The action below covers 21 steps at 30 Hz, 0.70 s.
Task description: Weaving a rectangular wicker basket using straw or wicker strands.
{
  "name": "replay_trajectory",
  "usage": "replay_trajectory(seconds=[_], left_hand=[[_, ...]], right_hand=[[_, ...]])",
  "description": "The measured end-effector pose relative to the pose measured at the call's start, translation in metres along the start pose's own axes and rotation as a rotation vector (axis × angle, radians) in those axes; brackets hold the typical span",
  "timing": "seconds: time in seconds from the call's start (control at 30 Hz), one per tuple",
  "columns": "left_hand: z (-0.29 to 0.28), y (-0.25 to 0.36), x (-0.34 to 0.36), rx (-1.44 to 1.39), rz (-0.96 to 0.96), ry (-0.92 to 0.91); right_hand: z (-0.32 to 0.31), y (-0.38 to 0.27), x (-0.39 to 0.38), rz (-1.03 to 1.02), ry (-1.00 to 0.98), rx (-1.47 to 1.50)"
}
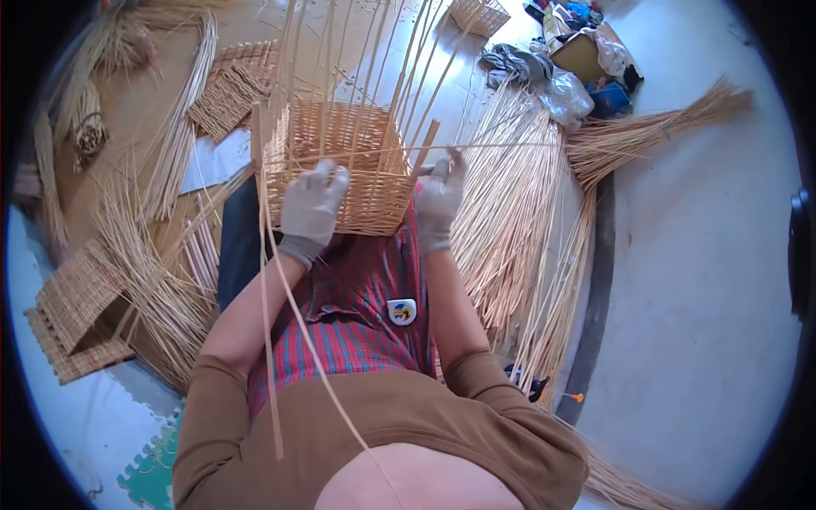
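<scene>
Sitting low over a pale, smooth floor (pixel 705 280), a person in a brown long-sleeved top and red plaid apron works a half-made wicker basket (pixel 344 166) held on the lap, just ahead of the knees. Bundles of straw-coloured cane (pixel 510 212) fan across the floor to the right, a darker reddish sheaf (pixel 654 127) spreads beyond them, and a dark strip of edging (pixel 595 289) curves past the heap. To the left lie flat woven mats (pixel 76 297) and more loose stalks on a brown surface, with another square woven panel (pixel 228 98) farther up. A smaller basket (pixel 480 14) and a clutter of bags and cloth (pixel 578 59) sit at the far edge of the room.

The basket is squarish, its walls tightly woven in fine horizontal rows, with long thin uprights rising from its rim and flat wooden stakes at the corners. One thin strand runs level across the top, from the basket out to the right.

Both hands wear light knit gloves. The left hand (pixel 312 208) lies against the near wall of the basket, fingers curled over the rim. The right hand (pixel 439 197) is at the right corner, fingers pinched close around the strand beside a corner stake. Both forearms are bare to the pushed-up sleeves, elbows bent outward.
</scene>
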<state>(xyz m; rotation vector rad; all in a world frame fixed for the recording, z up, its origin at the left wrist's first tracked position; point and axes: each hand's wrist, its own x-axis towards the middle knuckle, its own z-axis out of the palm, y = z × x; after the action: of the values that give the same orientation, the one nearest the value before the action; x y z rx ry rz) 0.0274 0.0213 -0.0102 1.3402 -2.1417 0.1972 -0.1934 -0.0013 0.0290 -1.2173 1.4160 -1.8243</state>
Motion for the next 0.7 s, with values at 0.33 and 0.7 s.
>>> replay_trajectory(seconds=[0.33,0.7], left_hand=[[0.006,0.067,0.032,0.029,-0.107,-0.335],[-0.018,0.011,-0.043,-0.538,-0.186,0.095]], right_hand=[[-0.009,0.01,0.026,0.063,0.083,0.456],[0.038,-0.036,-0.063,0.17,-0.37,0.275]])
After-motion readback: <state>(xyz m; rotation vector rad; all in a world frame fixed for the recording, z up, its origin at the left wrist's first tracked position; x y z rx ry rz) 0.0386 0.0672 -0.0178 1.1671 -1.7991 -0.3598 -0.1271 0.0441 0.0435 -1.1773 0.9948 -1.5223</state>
